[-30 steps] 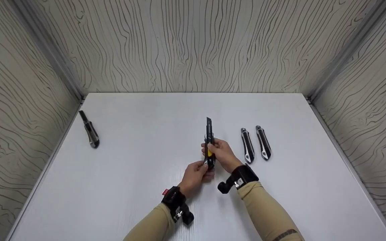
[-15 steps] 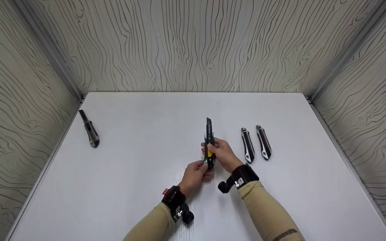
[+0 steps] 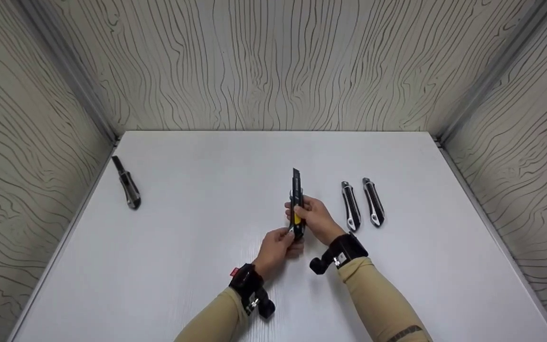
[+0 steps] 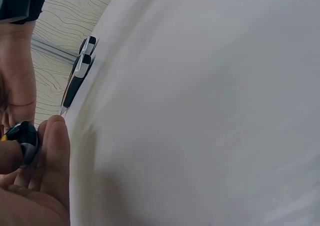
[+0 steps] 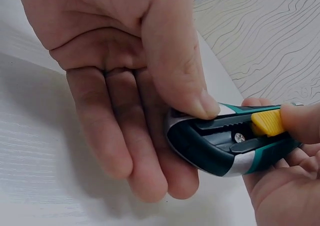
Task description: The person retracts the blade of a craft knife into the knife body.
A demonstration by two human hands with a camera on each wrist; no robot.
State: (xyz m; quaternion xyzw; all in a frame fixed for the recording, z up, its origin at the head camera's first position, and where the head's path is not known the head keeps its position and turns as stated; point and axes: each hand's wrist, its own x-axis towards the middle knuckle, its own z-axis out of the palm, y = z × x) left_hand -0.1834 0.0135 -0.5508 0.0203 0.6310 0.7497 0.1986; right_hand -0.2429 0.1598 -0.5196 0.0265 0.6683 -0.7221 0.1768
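A utility knife (image 3: 297, 192) with a dark green and silver body is held over the middle of the table, its blade (image 3: 296, 173) sticking out toward the back wall. My right hand (image 3: 318, 219) grips the body from the right, and its thumb presses the yellow slider (image 5: 266, 123). At the butt end, my left hand (image 3: 276, 247) pinches the knife between thumb and fingers; the right wrist view shows this thumb on the silver edge. In the left wrist view, the knife's butt (image 4: 27, 141) peeks out between thumb and fingers, the rest of it hidden.
Two utility knives, one nearer (image 3: 351, 206) and one farther (image 3: 373, 203), lie side by side to the right of my hands. Another utility knife (image 3: 130, 183) lies at the table's left edge. Wood-grain walls enclose the white table (image 3: 207, 161) at the back and sides.
The blade tip sits slightly lower, sticking out a little less, and my right thumb with the yellow slider has shifted slightly toward the butt. My left hand keeps its place.
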